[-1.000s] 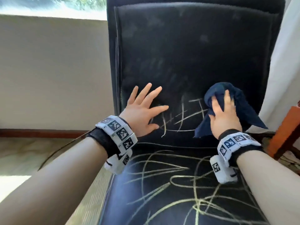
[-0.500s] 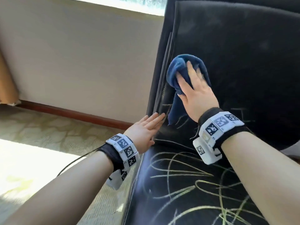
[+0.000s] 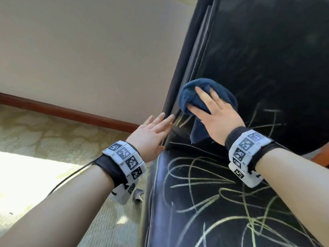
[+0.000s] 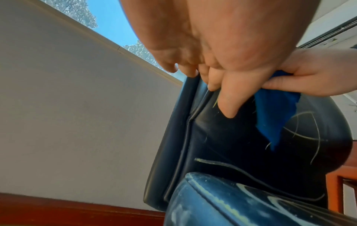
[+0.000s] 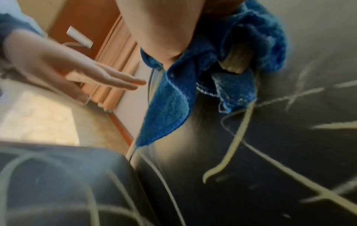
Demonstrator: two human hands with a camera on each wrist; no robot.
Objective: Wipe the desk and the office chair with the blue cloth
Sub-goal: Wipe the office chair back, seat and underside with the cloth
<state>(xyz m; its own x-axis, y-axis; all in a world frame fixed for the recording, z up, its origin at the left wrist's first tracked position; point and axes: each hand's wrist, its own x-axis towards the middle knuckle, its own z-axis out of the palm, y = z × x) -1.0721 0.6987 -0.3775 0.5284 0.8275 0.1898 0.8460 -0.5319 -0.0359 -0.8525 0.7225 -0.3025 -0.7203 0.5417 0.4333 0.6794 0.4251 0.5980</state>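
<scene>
The right hand [image 3: 216, 113] lies flat with fingers extended, pressing the bunched blue cloth [image 3: 194, 97] against the lower backrest of the office chair [image 3: 267, 59]. The fingers are spread over the cloth rather than curled round it. A loose corner of the cloth hangs below the palm, toward the crease between backrest and seat.

The left hand [image 3: 153, 134] is open, fingers straight and together, resting against the outer edge of the backrest just beside the cloth. It holds nothing and appears to steady the chair.

Yellowish scribble marks [image 3: 204, 177] cover the seat below both hands; further marks remain on the backrest to the right of the right hand. The desk is not in view.

Risks from this position:

- Cloth slip. The cloth is held by flat pressure only. A fast stroke may drag the hand off the bundle or leave the cloth behind.
- Uneven contact. The cloth is wadded, so only part of it meets the backrest. Marks may streak rather than lift.
- Re-deposit. The right wrist view shows pale residue on the cloth folds. Continued use of the same face may smear residue onto cleaned areas.
- Chair movement. If the chair swivels or rolls, a lapse in left-hand bracing may let it turn away under pressure.
- Missed crease. The seam nearest the left hand may retain marks.
</scene>
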